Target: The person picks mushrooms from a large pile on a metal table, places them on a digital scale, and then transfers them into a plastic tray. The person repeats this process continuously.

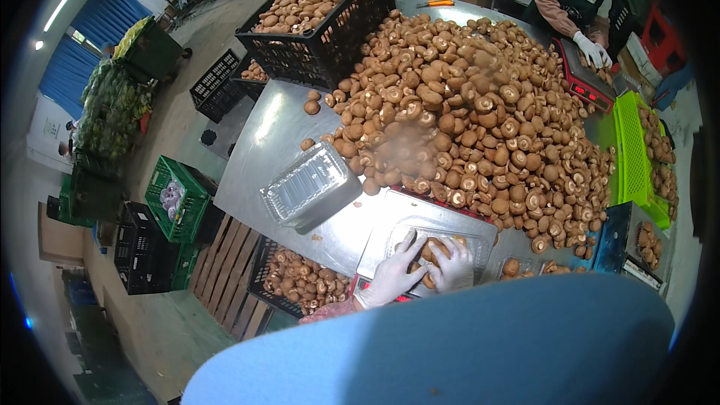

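Both my hands wear white gloves and rest on shiitake mushrooms [432, 251] in a clear plastic tray [480, 247]. My left hand [394, 274] has its fingers and thumb spread around the mushrooms from the left side. On the right, my right hand [454, 265] curves over the same mushrooms, its fingertips pressing on the caps. The tray lies on the pale platform of a red digital scale [374, 242], whose lit display is partly covered by my left wrist. A stack of empty clear trays [306, 185] stands on the metal table to the left.
A large shiitake heap [450, 118] covers the metal table [242, 180] beyond the scale. A full black crate [337, 39] stands at its far left. Across the table a gloved co-worker [588, 39] handles mushrooms on another scale [588, 84]. Blue fabric [450, 343] hides the lower view.
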`<act>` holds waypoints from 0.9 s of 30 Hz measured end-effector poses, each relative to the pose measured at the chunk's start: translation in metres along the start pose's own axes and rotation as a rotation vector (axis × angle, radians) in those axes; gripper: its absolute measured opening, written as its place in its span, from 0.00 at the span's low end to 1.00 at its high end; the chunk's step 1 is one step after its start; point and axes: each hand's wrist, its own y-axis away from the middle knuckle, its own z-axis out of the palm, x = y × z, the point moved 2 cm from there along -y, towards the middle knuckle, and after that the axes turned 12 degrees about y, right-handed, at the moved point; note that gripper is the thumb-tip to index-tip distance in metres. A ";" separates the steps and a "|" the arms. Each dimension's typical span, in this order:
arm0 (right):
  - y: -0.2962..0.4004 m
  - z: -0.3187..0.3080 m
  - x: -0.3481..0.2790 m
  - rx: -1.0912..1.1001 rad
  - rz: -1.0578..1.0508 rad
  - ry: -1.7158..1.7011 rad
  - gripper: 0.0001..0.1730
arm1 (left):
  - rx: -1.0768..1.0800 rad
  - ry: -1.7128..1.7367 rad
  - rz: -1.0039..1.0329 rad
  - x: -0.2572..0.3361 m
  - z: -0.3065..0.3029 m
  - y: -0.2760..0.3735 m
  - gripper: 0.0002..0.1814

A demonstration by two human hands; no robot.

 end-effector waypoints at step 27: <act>-0.241 0.059 0.071 -0.108 -0.098 -0.192 0.29 | 0.345 0.778 0.242 -0.065 -0.096 -0.095 0.26</act>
